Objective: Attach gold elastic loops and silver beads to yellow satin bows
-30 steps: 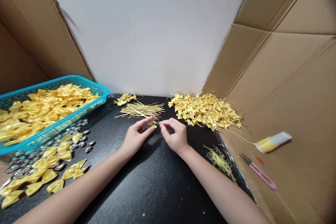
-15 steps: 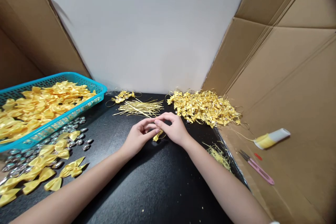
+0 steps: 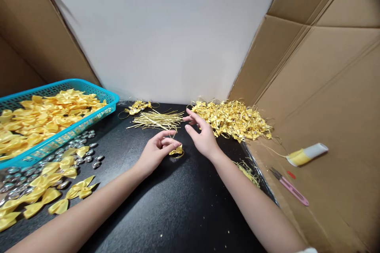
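My left hand (image 3: 157, 149) is closed, pinching a small yellow ribbon bow (image 3: 177, 150) with a thin gold cord looped above and below it. My right hand (image 3: 202, 134) is open a little to the right, fingers apart and holding nothing that I can see. Just beyond both hands lies a bundle of cut gold cords (image 3: 157, 119). A heap of yellow bows with cords and beads (image 3: 233, 120) sits behind my right hand. Whether a bead is on the held bow is too small to tell.
A blue basket (image 3: 114, 104) of yellow bows stands at left. Silvery beads (image 3: 88, 159) and loose bows (image 3: 79, 188) lie before it. A few corded bows (image 3: 138, 107) are at the back. Pink thread snips (image 3: 292, 190), a cord spool (image 3: 307, 155) and cord scraps (image 3: 249, 174) lie at right.
My hands were together over the bow. My right hand has let go and moved right, its fingers spreading. The bow stays in my left hand, now showing more.
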Demonstrator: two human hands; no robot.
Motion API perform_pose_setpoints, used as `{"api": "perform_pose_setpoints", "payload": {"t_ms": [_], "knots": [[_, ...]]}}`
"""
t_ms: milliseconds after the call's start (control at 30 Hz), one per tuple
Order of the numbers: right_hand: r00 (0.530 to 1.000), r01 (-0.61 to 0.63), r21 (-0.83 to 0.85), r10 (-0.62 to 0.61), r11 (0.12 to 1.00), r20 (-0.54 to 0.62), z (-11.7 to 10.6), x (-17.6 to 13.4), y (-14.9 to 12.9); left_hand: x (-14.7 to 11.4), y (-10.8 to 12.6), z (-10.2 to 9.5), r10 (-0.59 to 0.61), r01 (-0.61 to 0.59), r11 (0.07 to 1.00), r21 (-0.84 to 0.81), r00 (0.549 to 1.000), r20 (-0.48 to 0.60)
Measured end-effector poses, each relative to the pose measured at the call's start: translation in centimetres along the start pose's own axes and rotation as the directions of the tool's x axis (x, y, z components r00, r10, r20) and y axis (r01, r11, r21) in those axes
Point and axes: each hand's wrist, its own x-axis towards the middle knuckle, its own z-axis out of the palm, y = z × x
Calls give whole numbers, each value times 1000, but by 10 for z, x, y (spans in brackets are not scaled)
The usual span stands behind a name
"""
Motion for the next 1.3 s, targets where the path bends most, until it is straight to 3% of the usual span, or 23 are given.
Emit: {"api": "perform_pose_setpoints", "payload": {"t_ms": [100,200,300,433,600,700,800,933,1000,1133,1300], "knots": [[998,-33,-6,32,999,-53,-4,3,-1,-1,2,1,-1,0,999,37,1000,5],[980,-193,37,191,980,61,-1,2,-1,-2,2,1,5,-7,997,79,1000,25],[907,-399,164,363,902,212,9,-4,1,-2,0,1,42,-48,991,123,998,51],[835,-548,338,477,765,273,17,-7,-2,-1,0,1,84,-95,980,174,994,73],[732,-680,428,576,595,362,-10,9,-19,-3,1,0,66,-82,979,188,994,89],[706,-708,492,542,507,457,-31,17,-29,-3,1,0,67,-85,974,208,993,94],[737,-676,473,499,565,457,-46,21,-31,-2,-1,0,70,-92,972,216,992,109],[851,-510,238,445,827,279,-55,24,-21,-1,-2,-1,66,-91,973,214,991,121],[903,-401,70,381,913,198,-54,24,-11,-1,-2,-2,62,-86,976,202,991,122],[917,-281,-155,313,947,249,-40,18,6,-1,-1,-2,51,-67,984,165,994,98],[950,75,-310,27,948,312,-24,7,5,0,-1,-4,52,-59,989,133,997,57]]}}
